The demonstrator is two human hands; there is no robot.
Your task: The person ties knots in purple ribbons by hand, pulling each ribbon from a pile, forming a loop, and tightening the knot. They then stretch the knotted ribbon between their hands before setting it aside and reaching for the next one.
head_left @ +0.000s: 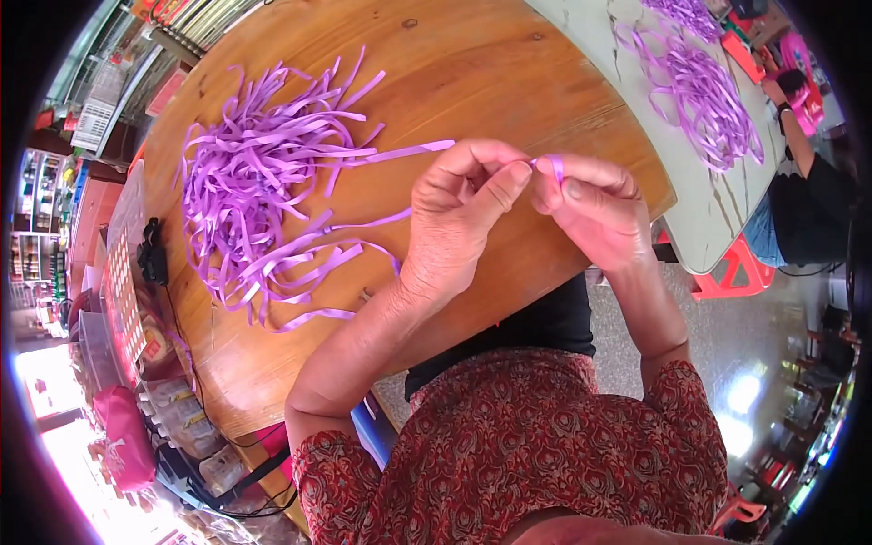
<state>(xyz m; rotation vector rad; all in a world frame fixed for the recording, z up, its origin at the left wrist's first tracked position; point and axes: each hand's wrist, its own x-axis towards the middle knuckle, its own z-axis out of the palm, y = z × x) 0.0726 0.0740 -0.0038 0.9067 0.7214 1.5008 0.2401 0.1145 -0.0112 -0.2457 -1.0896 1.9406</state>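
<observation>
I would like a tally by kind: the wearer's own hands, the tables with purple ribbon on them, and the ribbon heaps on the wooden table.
Hands: 2 (left hand, right hand)
Tables: 2 (wooden table, white table)
Ribbon heap: 1
Total: 5

Shop-like workroom: stocked shelves (36, 218), wooden table (504, 86)

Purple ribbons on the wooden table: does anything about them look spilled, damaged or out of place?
Nothing looks spilled or damaged. The purple ribbons lie in a loose, tangled heap on the wooden table, a few strands straying towards the left hand: untidy, but not odd.
</observation>
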